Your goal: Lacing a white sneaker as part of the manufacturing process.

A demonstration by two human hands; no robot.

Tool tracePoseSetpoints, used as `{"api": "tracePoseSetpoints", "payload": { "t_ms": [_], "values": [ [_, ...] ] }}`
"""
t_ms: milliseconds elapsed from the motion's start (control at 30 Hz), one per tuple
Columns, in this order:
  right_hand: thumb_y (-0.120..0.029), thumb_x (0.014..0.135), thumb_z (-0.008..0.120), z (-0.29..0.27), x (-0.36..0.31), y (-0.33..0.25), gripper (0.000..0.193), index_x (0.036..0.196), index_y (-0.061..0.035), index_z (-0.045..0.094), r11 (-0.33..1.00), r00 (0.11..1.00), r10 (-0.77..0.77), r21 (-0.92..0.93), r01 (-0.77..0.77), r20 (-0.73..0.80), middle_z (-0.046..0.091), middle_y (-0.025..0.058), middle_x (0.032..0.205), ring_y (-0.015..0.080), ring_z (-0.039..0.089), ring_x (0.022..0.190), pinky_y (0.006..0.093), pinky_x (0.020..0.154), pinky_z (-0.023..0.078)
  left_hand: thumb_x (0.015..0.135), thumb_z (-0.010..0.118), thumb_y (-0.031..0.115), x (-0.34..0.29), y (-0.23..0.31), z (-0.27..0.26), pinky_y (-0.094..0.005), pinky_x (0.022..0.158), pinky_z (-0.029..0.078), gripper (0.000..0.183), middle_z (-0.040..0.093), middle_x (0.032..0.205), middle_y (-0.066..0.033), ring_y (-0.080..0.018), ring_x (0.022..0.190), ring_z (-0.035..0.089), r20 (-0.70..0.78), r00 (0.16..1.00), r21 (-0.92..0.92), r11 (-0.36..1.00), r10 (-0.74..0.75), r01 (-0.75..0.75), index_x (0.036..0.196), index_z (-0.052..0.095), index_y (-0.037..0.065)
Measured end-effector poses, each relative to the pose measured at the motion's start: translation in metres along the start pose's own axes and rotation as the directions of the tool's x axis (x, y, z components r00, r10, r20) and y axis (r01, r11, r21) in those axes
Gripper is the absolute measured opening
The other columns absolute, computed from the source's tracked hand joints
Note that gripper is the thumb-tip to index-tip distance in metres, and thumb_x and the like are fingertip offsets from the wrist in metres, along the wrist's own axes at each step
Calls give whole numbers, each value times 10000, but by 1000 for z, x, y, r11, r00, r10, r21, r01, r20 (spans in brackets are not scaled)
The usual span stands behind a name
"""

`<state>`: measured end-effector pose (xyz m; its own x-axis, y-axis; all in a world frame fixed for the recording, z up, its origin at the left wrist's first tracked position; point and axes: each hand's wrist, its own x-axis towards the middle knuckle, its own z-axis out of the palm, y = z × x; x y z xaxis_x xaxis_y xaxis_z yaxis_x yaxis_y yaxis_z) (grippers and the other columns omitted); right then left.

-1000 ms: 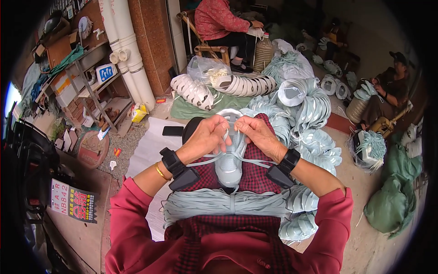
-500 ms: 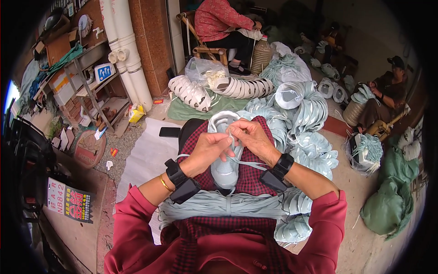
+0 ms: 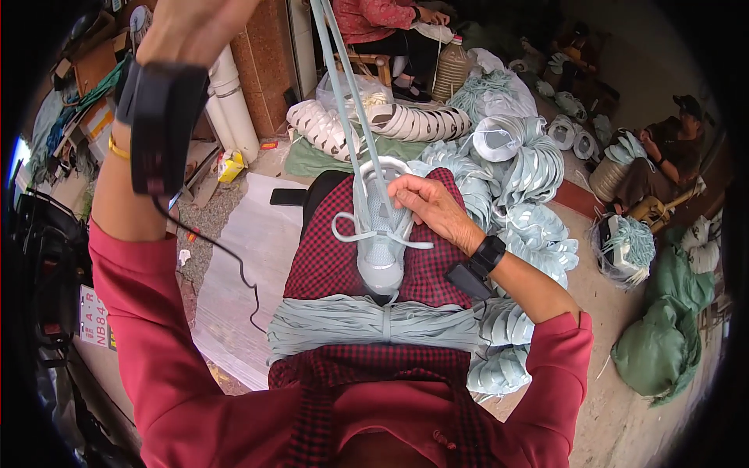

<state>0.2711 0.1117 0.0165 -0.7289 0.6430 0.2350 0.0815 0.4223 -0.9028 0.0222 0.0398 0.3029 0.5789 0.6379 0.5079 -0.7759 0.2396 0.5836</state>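
A pale blue-grey lace-up shoe (image 3: 381, 267) rests on my lap, toe toward me, over a red-and-black checked apron (image 3: 324, 253). My left hand (image 3: 195, 31) is raised high at the upper left, its fingers cut off by the top edge. Two long strands of shoelace (image 3: 349, 86) run taut from the shoe up out of view toward that hand. At the shoe's right side, my right hand (image 3: 433, 204) has its fingers closed at the eyelet edge, beside a lace strand. Another lace loop (image 3: 343, 226) lies across the shoe's front.
A bundle of pale laces (image 3: 374, 331) lies across my lap. Heaped shoe parts (image 3: 530, 183) stand to the right, white ones (image 3: 421, 125) ahead. A dark phone (image 3: 288, 196) lies on a white sheet (image 3: 242, 273) at left. Other people sit working at the back and right.
Both hands were together over the shoe. My left hand has swung up and left, and the lace strands now stretch upward. My right hand has shifted slightly to the shoe's right edge.
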Motion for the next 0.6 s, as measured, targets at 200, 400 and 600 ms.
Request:
{"api": "tracePoseSetpoints", "payload": {
  "t_ms": [200, 400, 600],
  "values": [
    [-129, 985, 555, 7, -6, -8, 143, 1075, -63, 643, 961, 999, -2, 275, 16, -48, 601, -22, 966, 40, 530, 806, 181, 654, 437, 959, 469, 76, 32, 123, -50, -197, 501, 461, 210, 604, 792, -20, -91, 623, 573, -423, 693, 663, 720, 585, -203, 1060, 608, -43],
    [31, 830, 604, -2, -49, -8, 211, 1024, -36, 656, 990, 990, 29, -133, -48, -138, 580, 3, 966, 84, 551, 832, 237, 639, 478, 944, 476, 57, 31, 92, -86, -202, 497, 466, 218, 632, 803, -47, -108, 620, 594, -60, 421, 984, 124, 905, -126, 1059, 623, -56],
    [-31, 861, 638, -3, -30, -37, 265, 1126, -19, 638, 913, 994, -28, -408, -16, -102, 557, 27, 1015, 95, 538, 868, 231, 694, 479, 944, 475, 63, 49, 82, -73, -220, 492, 476, 210, 643, 787, -70, -129, 607, 604, -128, 489, 987, 157, 863, -18, 1058, 615, -43]
  ]
}}
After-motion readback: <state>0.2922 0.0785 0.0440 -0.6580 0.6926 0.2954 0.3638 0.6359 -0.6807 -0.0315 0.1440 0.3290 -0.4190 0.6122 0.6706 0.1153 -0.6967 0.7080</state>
